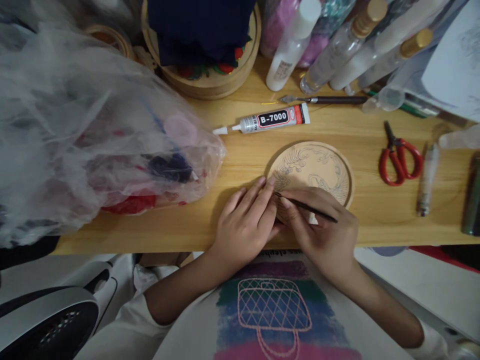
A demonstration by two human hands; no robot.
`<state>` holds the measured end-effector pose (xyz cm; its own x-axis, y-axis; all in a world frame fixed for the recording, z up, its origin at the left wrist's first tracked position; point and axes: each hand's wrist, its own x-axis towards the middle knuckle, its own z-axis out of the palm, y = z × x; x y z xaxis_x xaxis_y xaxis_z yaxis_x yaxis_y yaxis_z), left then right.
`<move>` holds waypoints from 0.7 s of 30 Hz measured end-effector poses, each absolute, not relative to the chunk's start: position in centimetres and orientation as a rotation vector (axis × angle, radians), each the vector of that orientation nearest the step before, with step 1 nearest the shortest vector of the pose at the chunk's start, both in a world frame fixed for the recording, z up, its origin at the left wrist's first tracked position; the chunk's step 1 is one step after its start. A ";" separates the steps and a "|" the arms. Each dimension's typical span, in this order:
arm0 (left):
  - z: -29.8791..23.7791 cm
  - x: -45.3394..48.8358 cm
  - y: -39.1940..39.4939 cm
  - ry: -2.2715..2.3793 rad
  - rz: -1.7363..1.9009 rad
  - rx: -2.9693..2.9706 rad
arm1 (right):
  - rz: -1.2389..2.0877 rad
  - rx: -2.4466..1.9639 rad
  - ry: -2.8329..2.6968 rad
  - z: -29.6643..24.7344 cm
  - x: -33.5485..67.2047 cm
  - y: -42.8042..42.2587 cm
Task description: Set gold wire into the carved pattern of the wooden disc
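While the left hand [245, 220] rests (fingers outstretched) against the plate [309, 167], the right hand [332, 232] grips a thin tool [317, 211].

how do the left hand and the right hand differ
The right hand holds a thin dark tool; the left hand shows none. The right hand's fingers curl around the tool, while the left hand's fingers stretch out fairly straight. Both hands are bare and close together at the round wooden plate.
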<state>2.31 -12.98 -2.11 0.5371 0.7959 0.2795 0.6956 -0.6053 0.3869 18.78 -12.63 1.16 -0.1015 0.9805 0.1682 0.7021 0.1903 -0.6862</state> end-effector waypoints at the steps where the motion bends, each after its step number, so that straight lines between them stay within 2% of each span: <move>1: -2.1 2.3 -13.0 1.259 0.637 2.543 | 0.599 -1.588 -1.858 1.2 18.7 -12.6; 21: -2.3 2.3 -13.0 1.249 0.707 2.543 | 0.481 -1.701 -1.889 2.0 17.3 -12.5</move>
